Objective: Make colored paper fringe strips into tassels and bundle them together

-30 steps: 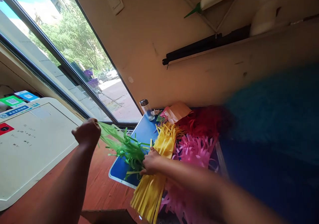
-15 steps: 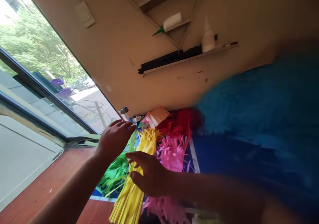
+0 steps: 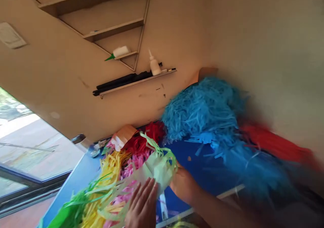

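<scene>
A pale green bundle of fringed paper [image 3: 157, 169] hangs over the blue tabletop, its strips curling at the top and trailing to the lower left. My right hand [image 3: 183, 185] grips it at its right edge, fingers partly hidden behind the paper. Against the bundle's lower side lies my left hand [image 3: 143, 202], its fingers stretched out and close together. Beneath and left of the hands are yellow fringed paper [image 3: 113, 170], pink fringed paper [image 3: 136, 162] and bright green fringed paper [image 3: 72, 209].
The blue table [image 3: 182, 153] carries red fringe [image 3: 138, 146] and a big blue fringe heap [image 3: 205, 106]. Another red piece [image 3: 278, 142] lies right. A jar with a dark lid [image 3: 78, 139] stands by the window. Above, a wall shelf [image 3: 136, 82] holds a white glue bottle [image 3: 154, 66].
The view has swung right. Both hands, apart above the yellow fringe before, are now at the pale green paper; my right hand has taken hold of it and it is lifted.
</scene>
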Demonstrator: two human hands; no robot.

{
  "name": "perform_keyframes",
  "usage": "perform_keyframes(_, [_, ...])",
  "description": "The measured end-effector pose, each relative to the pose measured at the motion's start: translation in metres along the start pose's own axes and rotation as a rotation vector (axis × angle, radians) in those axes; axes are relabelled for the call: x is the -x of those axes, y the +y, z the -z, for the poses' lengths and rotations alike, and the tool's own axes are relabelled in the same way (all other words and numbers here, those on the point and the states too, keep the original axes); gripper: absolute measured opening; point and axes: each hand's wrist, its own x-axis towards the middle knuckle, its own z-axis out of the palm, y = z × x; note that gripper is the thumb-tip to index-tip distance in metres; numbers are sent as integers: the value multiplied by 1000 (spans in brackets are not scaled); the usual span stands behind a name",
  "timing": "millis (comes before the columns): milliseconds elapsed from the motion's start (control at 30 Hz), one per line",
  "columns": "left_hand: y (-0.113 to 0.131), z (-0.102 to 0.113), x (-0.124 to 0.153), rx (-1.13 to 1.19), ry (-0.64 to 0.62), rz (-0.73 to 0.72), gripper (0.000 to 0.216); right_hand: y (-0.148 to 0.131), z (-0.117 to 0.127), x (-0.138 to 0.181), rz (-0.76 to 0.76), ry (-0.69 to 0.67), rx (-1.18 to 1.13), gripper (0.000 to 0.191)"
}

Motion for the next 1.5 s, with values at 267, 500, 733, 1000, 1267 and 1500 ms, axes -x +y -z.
perform_keyframes(267, [81,-94,-3,181,-180,62,39,-113,131,99,419,918,511,44])
perform_keyframes(500, [94,-116,14,142,-378,112,35,-69,89,82,337,-116,1760,30])
perform_keyframes(733, [84,-108,27,82,-363,78,39,-96,130,37,292,550,2273,43])
perform_keyframes(1000, [82,-88,-11,356,-254,284,34,-57,91,69,592,-263,1967,31])
perform_keyframes(1267, [-8,-46,3,-122,-447,686,40,-59,105,64,832,-201,1927,34])
perform_keyframes(1500, [36,-10,-2,-53,-409,418,60,-40,99,68,609,-221,2009,24])
